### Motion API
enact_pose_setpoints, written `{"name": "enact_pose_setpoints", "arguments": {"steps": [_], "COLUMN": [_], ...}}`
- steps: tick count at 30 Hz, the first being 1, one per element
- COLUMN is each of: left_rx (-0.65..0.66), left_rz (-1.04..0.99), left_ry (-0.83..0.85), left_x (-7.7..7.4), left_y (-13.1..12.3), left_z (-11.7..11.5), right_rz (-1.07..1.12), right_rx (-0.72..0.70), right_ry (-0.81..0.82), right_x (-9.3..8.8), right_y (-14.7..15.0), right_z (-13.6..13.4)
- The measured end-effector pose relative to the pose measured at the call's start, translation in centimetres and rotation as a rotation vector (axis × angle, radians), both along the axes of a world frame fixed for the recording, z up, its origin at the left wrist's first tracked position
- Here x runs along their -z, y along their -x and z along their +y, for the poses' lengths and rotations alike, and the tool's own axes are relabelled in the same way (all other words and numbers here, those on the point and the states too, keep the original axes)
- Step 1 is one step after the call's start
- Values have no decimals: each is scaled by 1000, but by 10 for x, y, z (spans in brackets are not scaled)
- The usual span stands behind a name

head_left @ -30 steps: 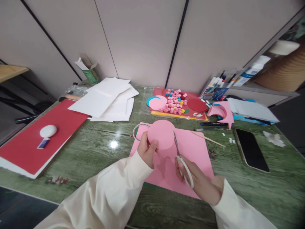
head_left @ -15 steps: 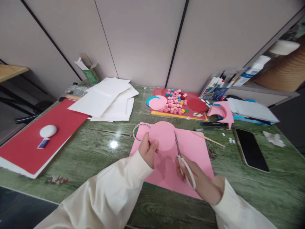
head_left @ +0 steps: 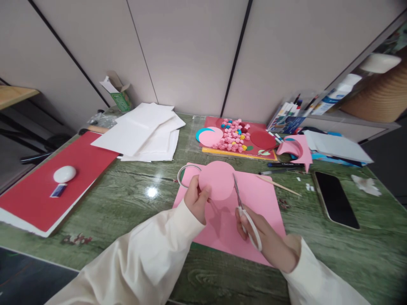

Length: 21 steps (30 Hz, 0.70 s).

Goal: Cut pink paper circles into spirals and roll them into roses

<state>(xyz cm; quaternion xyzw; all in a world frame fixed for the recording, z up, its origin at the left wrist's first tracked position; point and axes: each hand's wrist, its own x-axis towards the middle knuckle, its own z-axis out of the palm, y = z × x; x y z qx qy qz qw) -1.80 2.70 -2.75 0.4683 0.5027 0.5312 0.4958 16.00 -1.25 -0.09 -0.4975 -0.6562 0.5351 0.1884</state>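
My left hand (head_left: 197,198) pinches the lower left edge of a pink paper circle (head_left: 219,180), held up over a pink sheet of paper (head_left: 260,203). In my right hand (head_left: 254,228) are scissors with white handles (head_left: 252,231); their blades point upward at the circle's right edge and look nearly closed. Whether the blades touch the paper I cannot tell. Left of the circle a silvery ring (head_left: 179,176) lies partly over the sheet's corner.
Behind lie a red sheet (head_left: 260,123) with small pink balls (head_left: 233,137), white papers (head_left: 136,131) and pink offcuts (head_left: 302,148). A phone (head_left: 335,199) and wooden stick (head_left: 282,186) lie right. Leftward, a white oval object (head_left: 64,174) rests on red paper (head_left: 32,190).
Almost nothing differs. The paper circle and scissors have shifted very slightly; both hands keep their hold.
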Motion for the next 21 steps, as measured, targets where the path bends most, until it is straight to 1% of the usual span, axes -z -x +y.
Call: {"name": "enact_pose_setpoints", "arguments": {"steps": [7,16,21], "left_rx": [-28,-89,-119], "left_rz": [-29,-8,-24], "left_ry": [8,-24,-29], "left_x": [-4,2,4], "left_y": [-2,1,0], "left_z": [0,2,3], "right_rz": [-5,-2,40], "right_rx": [3,9,23], "right_ry": [12,21,38], "right_x": [2,9,9], "right_y": [1,-2,-2], "right_z": [-1,-3,-4]}}
